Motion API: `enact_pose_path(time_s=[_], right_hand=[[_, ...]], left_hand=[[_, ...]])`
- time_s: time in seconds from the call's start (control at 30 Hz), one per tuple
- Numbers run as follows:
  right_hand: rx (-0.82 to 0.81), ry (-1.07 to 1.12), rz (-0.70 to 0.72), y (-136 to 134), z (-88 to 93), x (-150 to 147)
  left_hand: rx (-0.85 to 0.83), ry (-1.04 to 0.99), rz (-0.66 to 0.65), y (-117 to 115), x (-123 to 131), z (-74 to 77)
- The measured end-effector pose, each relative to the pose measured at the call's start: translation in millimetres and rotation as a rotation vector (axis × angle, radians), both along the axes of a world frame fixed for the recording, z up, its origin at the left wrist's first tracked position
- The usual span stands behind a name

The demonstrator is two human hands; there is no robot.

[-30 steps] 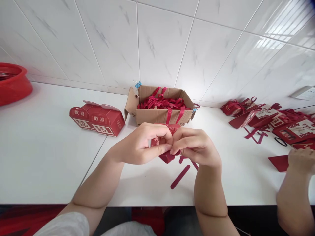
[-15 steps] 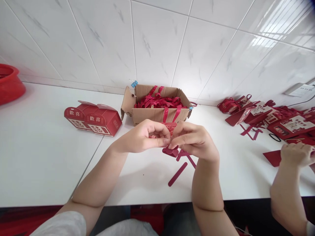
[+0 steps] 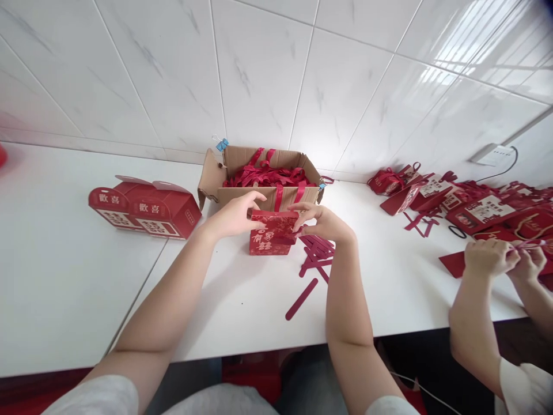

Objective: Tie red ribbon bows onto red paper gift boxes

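We look down on a white table (image 3: 64, 276). At its left stand two made-up red gift boxes (image 3: 144, 206), side by side. Near the middle sits an open cardboard box (image 3: 207, 181) of red ribbons, with a small red box (image 3: 270, 242) upright just before it. Loose red strips (image 3: 317, 253) lie beside that, one single strip (image 3: 301, 300) nearer the edge, and flat red boxes (image 3: 470, 204) are heaped at the right.
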State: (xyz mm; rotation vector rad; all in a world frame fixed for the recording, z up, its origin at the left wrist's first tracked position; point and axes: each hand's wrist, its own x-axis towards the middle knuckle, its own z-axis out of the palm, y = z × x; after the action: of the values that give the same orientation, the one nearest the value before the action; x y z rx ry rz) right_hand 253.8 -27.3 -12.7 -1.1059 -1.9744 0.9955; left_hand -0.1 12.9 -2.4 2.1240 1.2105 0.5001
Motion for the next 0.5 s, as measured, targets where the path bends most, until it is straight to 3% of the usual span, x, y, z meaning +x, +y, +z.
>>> enact_pose_path(time_s=[0.13, 0.5], right_hand=[[-0.076, -0.007, -0.037, 10.2, -10.3, -8.3], [0.135, 0.010, -0.067, 11.6, -7.9, -22.7]], left_hand=[[0.017, -0.109, -0.022, 4.8, 5.2, -5.4], [0.126, 0.010, -0.059, 5.6, 12.1, -7.0]])
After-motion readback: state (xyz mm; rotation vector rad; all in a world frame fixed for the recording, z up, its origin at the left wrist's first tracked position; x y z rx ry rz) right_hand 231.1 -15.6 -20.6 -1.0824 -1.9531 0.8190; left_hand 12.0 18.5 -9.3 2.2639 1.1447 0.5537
